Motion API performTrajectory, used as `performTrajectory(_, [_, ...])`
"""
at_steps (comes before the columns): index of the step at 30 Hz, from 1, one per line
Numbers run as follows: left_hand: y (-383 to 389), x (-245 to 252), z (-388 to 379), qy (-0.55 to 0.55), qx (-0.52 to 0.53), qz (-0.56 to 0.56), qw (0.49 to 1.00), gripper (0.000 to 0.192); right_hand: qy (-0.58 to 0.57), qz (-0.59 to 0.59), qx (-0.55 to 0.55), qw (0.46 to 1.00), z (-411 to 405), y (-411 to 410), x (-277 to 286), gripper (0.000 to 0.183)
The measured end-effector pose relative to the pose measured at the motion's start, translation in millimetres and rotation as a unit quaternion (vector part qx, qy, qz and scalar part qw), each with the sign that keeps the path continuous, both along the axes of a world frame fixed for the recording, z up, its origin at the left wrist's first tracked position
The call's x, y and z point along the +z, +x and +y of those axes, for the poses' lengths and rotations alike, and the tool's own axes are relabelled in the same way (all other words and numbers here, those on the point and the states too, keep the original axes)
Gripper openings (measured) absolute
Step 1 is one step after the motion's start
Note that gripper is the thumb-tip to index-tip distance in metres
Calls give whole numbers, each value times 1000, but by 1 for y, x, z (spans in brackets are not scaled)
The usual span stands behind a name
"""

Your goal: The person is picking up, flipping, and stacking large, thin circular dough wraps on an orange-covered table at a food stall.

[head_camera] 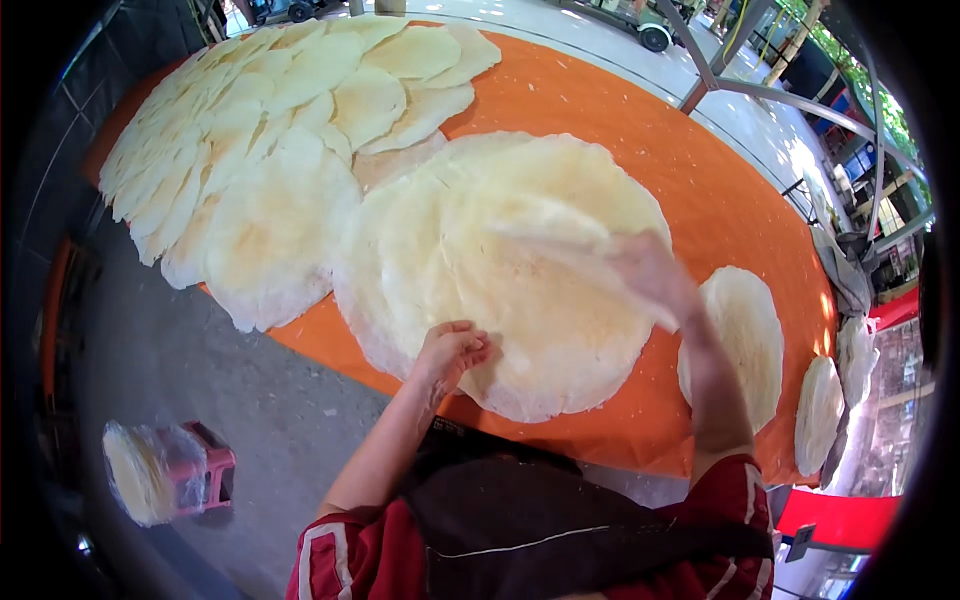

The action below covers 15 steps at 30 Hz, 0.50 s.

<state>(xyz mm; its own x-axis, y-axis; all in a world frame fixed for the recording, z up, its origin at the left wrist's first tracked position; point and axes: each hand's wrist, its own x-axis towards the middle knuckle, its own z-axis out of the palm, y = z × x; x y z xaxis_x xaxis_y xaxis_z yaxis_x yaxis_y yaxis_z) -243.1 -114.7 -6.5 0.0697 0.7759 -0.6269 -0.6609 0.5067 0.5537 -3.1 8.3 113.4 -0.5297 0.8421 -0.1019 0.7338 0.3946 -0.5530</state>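
Large thin round flatbreads (525, 337) lie overlapping before me on a table covered in orange cloth (720, 195). My left hand (456, 352), its fingers curled, is at the near edge of this group; whether it pinches a sheet cannot be told. My right hand (649, 270) is blurred over the right side, with a lifted, blurred fold of thin bread at its fingers. Many more overlapping flatbreads (277, 180) spread over the left part of the table. To the right of my right forearm lies a separate round stack (739, 345).
Further round breads (819, 416) stand at the table's right end. On the grey floor at lower left is a pink plastic stool (217, 465) beside plastic-wrapped rounds (139, 472). A metal frame (795, 97) rises beyond the table, and a wheeled vehicle (637, 22) is farther back.
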Motion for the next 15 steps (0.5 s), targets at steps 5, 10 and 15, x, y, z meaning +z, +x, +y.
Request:
performTrajectory(5, [-7, -9, 1, 45, -149, -13, 988, 31, 354, -22, 150, 923, -29, -15, 11, 30])
performTrajectory(10, [19, 1, -4, 131, -149, -171, 965, 53, 328, -122, 149, 925, -102, -40, -96, 37])
performTrajectory(15, [26, 17, 3, 254, -176, -120, 943, 60, 285, -1, 8, 958, -82, -23, -87, 35])
